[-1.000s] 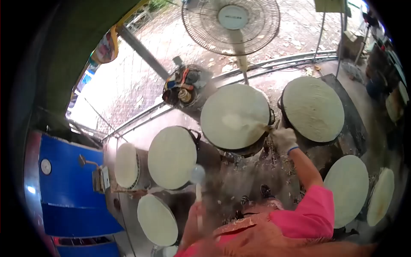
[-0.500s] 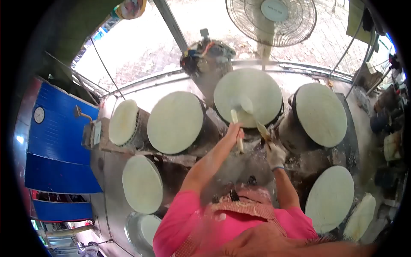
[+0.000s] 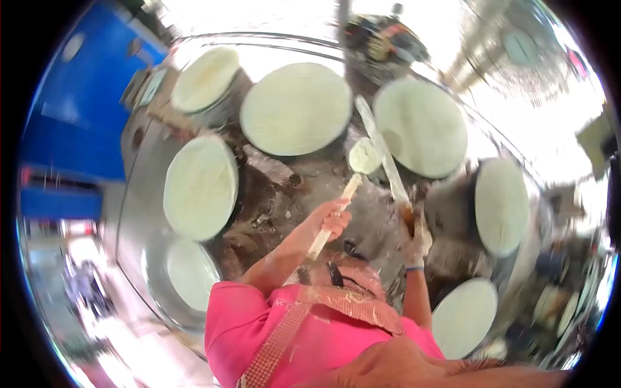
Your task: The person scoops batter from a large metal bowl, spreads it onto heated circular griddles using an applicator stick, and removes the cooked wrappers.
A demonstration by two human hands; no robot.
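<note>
Round steaming drums (image 3: 295, 108) ring the person; left fingers (image 3: 333, 220) stay clamped on the ladle (image 3: 352, 178), now lifted off, right (image 3: 417, 242) on the stick (image 3: 387, 158).

Tabletop (image 3: 139, 194): a curved metal surface, wet-looking and shiny, wrapping around the work area. On it stand round steamer pots, each capped by a taut pale sheet. Far left pot (image 3: 206, 79); next to it a larger one (image 3: 295, 108); then another (image 3: 420, 127) to the right. Right side: one pot (image 3: 501, 205) seen nearly edge-on, another (image 3: 464, 317) below it. Left side: a pot (image 3: 200, 186), and a lower one (image 3: 191, 273), blurred. Between the pots the surface (image 3: 284, 194) is dark, crusted with pale scraps.
</note>
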